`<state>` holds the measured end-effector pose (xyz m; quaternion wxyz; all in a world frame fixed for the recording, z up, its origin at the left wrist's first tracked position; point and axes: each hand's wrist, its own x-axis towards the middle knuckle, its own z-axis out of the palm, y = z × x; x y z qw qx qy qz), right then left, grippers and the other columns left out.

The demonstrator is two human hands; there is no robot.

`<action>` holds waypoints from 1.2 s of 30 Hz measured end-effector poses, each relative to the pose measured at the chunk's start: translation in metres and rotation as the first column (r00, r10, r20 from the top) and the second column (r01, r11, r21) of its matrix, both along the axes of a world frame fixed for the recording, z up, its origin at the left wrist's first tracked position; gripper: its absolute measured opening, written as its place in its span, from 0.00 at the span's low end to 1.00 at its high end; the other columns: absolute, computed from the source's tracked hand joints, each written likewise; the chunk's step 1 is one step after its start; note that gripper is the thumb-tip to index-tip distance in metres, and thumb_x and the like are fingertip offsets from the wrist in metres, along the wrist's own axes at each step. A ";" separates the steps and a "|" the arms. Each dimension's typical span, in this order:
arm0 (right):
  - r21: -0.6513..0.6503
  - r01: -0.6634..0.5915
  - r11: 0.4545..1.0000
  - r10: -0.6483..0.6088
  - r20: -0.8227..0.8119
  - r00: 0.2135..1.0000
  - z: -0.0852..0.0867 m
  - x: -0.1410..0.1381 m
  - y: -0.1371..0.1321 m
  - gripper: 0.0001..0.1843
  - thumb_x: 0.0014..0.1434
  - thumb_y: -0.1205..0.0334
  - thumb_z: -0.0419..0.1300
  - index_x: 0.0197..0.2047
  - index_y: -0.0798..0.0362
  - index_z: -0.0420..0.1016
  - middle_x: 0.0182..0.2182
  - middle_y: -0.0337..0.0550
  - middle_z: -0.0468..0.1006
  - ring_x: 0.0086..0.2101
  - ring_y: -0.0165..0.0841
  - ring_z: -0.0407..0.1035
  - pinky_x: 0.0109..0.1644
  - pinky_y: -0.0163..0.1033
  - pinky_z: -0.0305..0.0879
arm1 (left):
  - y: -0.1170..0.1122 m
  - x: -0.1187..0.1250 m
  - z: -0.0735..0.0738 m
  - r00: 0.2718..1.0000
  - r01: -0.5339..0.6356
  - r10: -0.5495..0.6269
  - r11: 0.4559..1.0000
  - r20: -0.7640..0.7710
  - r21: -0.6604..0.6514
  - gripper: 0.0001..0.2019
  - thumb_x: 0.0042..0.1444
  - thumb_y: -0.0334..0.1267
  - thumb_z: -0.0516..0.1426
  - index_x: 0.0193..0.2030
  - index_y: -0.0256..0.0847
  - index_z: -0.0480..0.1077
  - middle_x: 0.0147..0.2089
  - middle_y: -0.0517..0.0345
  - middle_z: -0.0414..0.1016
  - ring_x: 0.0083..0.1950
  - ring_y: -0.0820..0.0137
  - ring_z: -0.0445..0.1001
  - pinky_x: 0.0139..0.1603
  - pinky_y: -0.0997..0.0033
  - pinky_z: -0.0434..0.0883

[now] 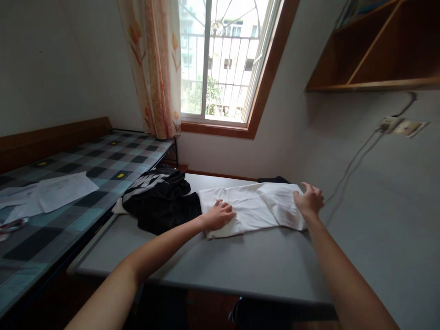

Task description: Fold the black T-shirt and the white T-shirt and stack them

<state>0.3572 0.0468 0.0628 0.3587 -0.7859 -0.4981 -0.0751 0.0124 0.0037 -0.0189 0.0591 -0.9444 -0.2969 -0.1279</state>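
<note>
A white garment (257, 206), folded into a long strip with some creases, lies across the table (268, 261). My left hand (219, 215) rests on its left part, palm down with the fingers stretched out. At the garment's right end is my right hand (310, 199), thumb and fingers apart, touching or just beside the cloth's edge; I cannot tell which. Dark clothing (165, 197) with pale lettering is heaped against the garment's left end. The exact kind of the white garment cannot be made out.
On the left stands a bed with a checked cover (85, 160), and paper sheets (58, 192) lie on it. A small dark item (273, 179) sits at the table's back edge. Cables (357, 160) hang from a wall socket (390, 124) below a wooden shelf (371, 85).
</note>
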 end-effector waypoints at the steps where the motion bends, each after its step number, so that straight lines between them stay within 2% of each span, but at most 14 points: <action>1: -0.002 -0.032 0.999 0.032 0.066 0.997 -0.004 -0.009 0.000 0.24 0.56 0.60 0.56 0.55 0.57 0.72 0.54 0.60 0.70 0.52 0.50 0.65 0.55 0.53 0.60 | 0.001 0.000 0.003 1.000 -0.006 0.007 1.000 -0.017 0.023 0.13 0.63 0.36 0.51 0.52 0.41 0.71 0.47 0.47 0.72 0.53 0.59 0.68 0.61 0.51 0.55; 3: -0.064 -0.214 0.975 0.221 0.150 0.964 -0.012 -0.030 0.002 0.19 0.57 0.62 0.54 0.50 0.57 0.76 0.51 0.58 0.72 0.52 0.47 0.66 0.57 0.51 0.59 | 0.003 -0.003 0.011 0.999 -0.011 0.014 0.999 -0.046 0.052 0.09 0.59 0.34 0.54 0.43 0.40 0.73 0.44 0.47 0.72 0.50 0.59 0.67 0.59 0.51 0.56; 4: -0.122 -0.342 0.932 0.359 0.164 0.919 -0.015 -0.041 0.004 0.18 0.57 0.64 0.54 0.48 0.57 0.77 0.49 0.56 0.74 0.51 0.44 0.67 0.58 0.49 0.59 | 0.004 -0.007 0.016 0.999 -0.021 0.024 0.998 -0.049 0.055 0.07 0.58 0.33 0.55 0.40 0.39 0.74 0.43 0.47 0.72 0.50 0.59 0.67 0.59 0.52 0.56; 7: -0.279 -0.613 0.739 0.662 0.134 0.737 -0.028 -0.073 0.009 0.16 0.57 0.64 0.55 0.46 0.55 0.77 0.48 0.52 0.77 0.50 0.40 0.69 0.59 0.45 0.59 | 0.004 -0.026 0.034 0.995 -0.096 0.096 0.995 -0.013 0.023 0.07 0.54 0.30 0.56 0.37 0.40 0.75 0.42 0.49 0.72 0.49 0.60 0.67 0.58 0.54 0.57; 9: -0.348 -0.690 0.635 0.758 0.108 0.644 -0.038 -0.093 0.009 0.18 0.57 0.64 0.56 0.50 0.55 0.76 0.51 0.52 0.76 0.52 0.39 0.68 0.59 0.43 0.59 | 0.001 -0.048 0.048 0.986 -0.162 0.163 0.986 0.023 -0.031 0.08 0.52 0.30 0.57 0.37 0.41 0.75 0.41 0.50 0.72 0.47 0.61 0.68 0.54 0.58 0.60; 12: -0.409 -0.731 0.546 0.824 0.102 0.557 -0.053 -0.118 0.006 0.24 0.57 0.67 0.57 0.58 0.55 0.72 0.57 0.51 0.73 0.57 0.39 0.64 0.62 0.42 0.57 | -0.007 -0.089 0.062 0.970 -0.229 0.237 0.965 0.057 -0.128 0.09 0.55 0.32 0.56 0.39 0.43 0.76 0.39 0.53 0.72 0.43 0.65 0.68 0.46 0.65 0.64; 17: -0.511 -0.696 0.504 0.841 0.105 0.531 -0.065 -0.147 0.003 0.24 0.62 0.59 0.56 0.61 0.53 0.69 0.57 0.51 0.73 0.57 0.41 0.63 0.61 0.43 0.56 | -0.021 -0.161 0.062 0.890 -0.430 0.451 0.881 0.070 -0.199 0.11 0.60 0.36 0.54 0.36 0.46 0.79 0.36 0.55 0.70 0.39 0.69 0.68 0.45 0.68 0.66; 22: -0.584 -0.612 0.533 0.808 0.136 0.574 -0.055 -0.155 -0.003 0.13 0.61 0.60 0.55 0.43 0.54 0.80 0.45 0.51 0.79 0.49 0.41 0.67 0.55 0.41 0.57 | -0.027 -0.202 0.056 0.832 -0.520 0.552 0.812 0.058 -0.265 0.16 0.59 0.29 0.50 0.39 0.45 0.80 0.35 0.55 0.72 0.36 0.70 0.69 0.41 0.71 0.69; 24: -0.583 -0.648 0.490 0.833 0.092 0.546 -0.048 -0.155 -0.009 0.12 0.59 0.62 0.56 0.37 0.54 0.80 0.41 0.50 0.79 0.45 0.38 0.68 0.51 0.39 0.57 | -0.026 -0.205 0.058 0.825 -0.522 0.561 0.804 0.070 -0.286 0.19 0.57 0.26 0.49 0.42 0.45 0.80 0.36 0.55 0.73 0.38 0.69 0.70 0.43 0.70 0.69; 26: -0.604 -0.683 0.411 0.864 0.019 0.503 -0.044 -0.154 -0.016 0.13 0.58 0.58 0.56 0.34 0.55 0.80 0.35 0.47 0.80 0.36 0.35 0.69 0.42 0.36 0.58 | -0.024 -0.199 0.062 0.845 -0.469 0.518 0.837 0.131 -0.282 0.19 0.55 0.25 0.50 0.43 0.45 0.80 0.38 0.54 0.75 0.42 0.68 0.71 0.47 0.68 0.69; 29: -0.648 -0.718 0.254 0.877 -0.159 0.453 -0.042 -0.153 -0.024 0.22 0.63 0.50 0.50 0.31 0.56 0.78 0.26 0.44 0.77 0.27 0.31 0.65 0.32 0.34 0.56 | -0.025 -0.176 0.068 0.889 -0.324 0.386 0.911 0.248 -0.256 0.17 0.55 0.26 0.52 0.45 0.42 0.79 0.41 0.53 0.76 0.44 0.68 0.72 0.49 0.67 0.69; 31: -0.650 -0.738 0.184 0.867 -0.247 0.433 -0.044 -0.154 -0.028 0.23 0.64 0.51 0.48 0.33 0.57 0.78 0.27 0.45 0.78 0.26 0.31 0.65 0.32 0.34 0.55 | -0.027 -0.156 0.069 0.914 -0.236 0.303 0.938 0.271 -0.252 0.16 0.57 0.26 0.52 0.45 0.42 0.78 0.42 0.53 0.76 0.43 0.68 0.73 0.48 0.69 0.69; 33: -0.652 -0.733 0.193 0.859 -0.249 0.447 -0.046 -0.155 -0.029 0.16 0.63 0.57 0.51 0.37 0.57 0.78 0.32 0.47 0.80 0.30 0.33 0.68 0.34 0.34 0.57 | -0.030 -0.134 0.066 0.940 -0.152 0.226 0.948 0.254 -0.280 0.15 0.58 0.27 0.52 0.45 0.41 0.78 0.43 0.53 0.76 0.43 0.69 0.74 0.47 0.71 0.69; 36: -0.668 -0.671 0.322 0.837 -0.131 0.532 -0.048 -0.158 -0.028 0.15 0.61 0.63 0.53 0.49 0.55 0.75 0.40 0.50 0.80 0.37 0.36 0.72 0.38 0.34 0.60 | -0.029 -0.105 0.053 0.973 -0.051 0.121 0.944 0.196 -0.327 0.14 0.60 0.29 0.52 0.47 0.41 0.76 0.45 0.53 0.76 0.45 0.69 0.74 0.49 0.71 0.69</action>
